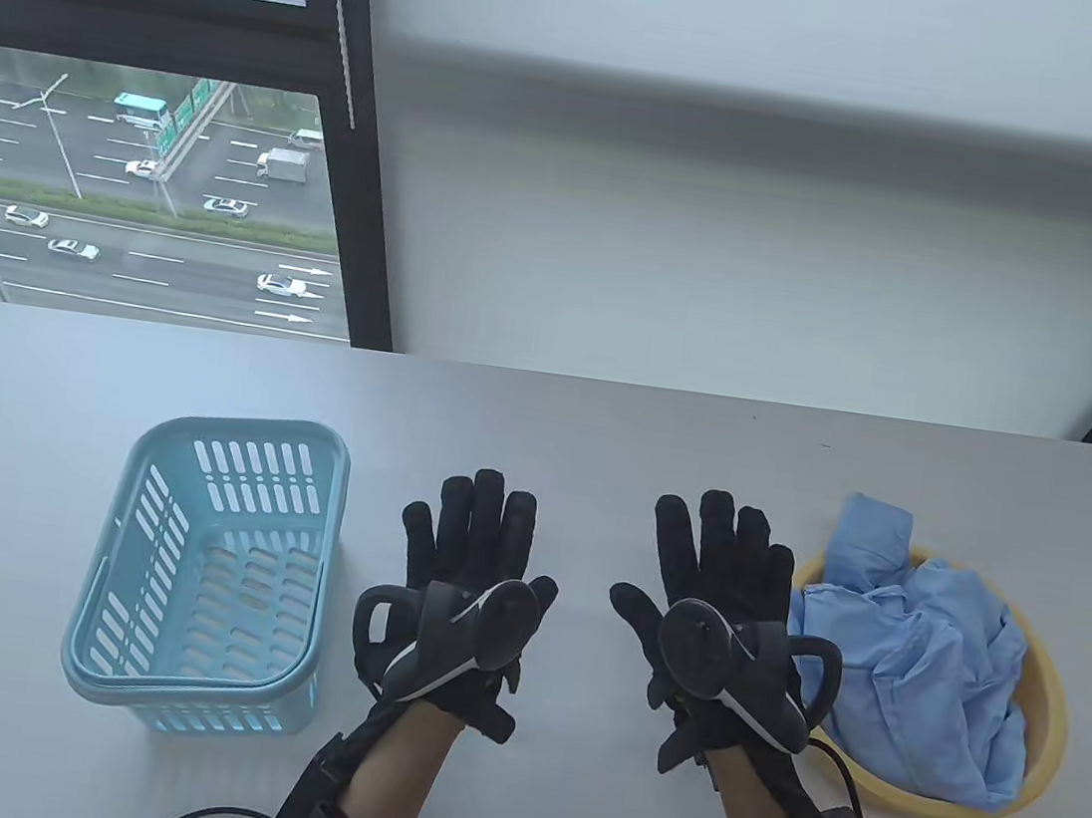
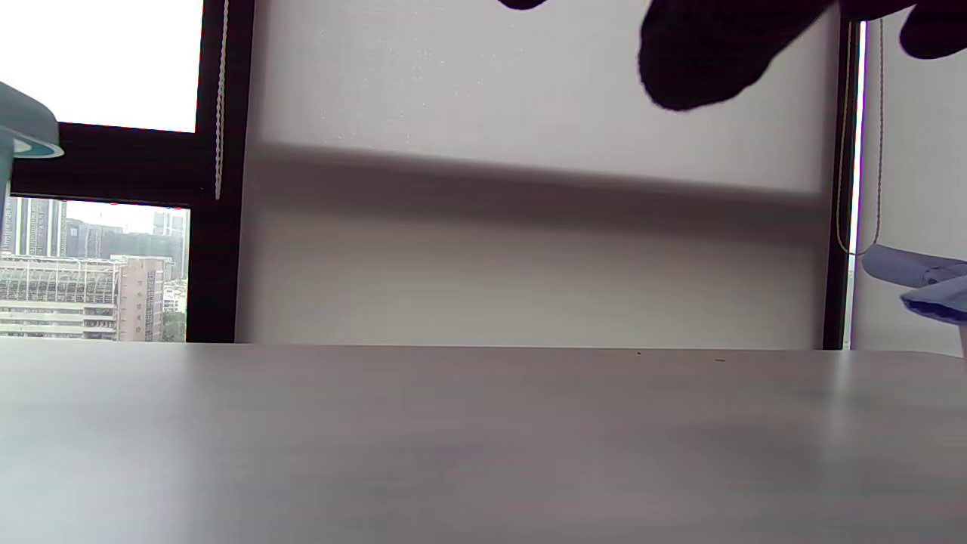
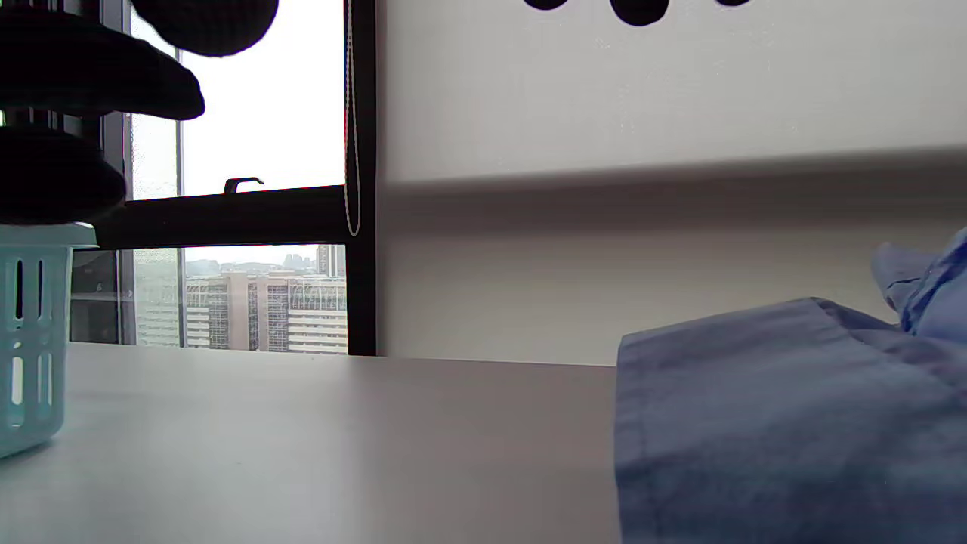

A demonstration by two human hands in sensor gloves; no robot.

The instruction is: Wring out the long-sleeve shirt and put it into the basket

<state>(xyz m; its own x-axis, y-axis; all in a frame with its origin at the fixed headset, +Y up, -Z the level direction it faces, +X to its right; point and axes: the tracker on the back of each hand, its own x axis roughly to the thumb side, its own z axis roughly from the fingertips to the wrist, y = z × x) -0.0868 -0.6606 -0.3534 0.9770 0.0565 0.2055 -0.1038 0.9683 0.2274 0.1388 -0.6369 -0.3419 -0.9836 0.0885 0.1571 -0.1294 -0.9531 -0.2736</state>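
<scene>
Light-blue slotted plastic basket (image 1: 214,566) stands on the grey table (image 1: 603,437), left side, holding nothing. Just right of it, left hand (image 1: 468,585) lies palm down over the table, fingers straight and spread, gripping nothing. Right hand (image 1: 715,612) is beside it in the same pose, fingers extended and apart. Far right: blue long-sleeve shirt (image 1: 915,659) sits crumpled in a yellow basin (image 1: 1050,737), one fold draped over the far rim; right hand is near the basin, contact cannot be judged.
</scene>
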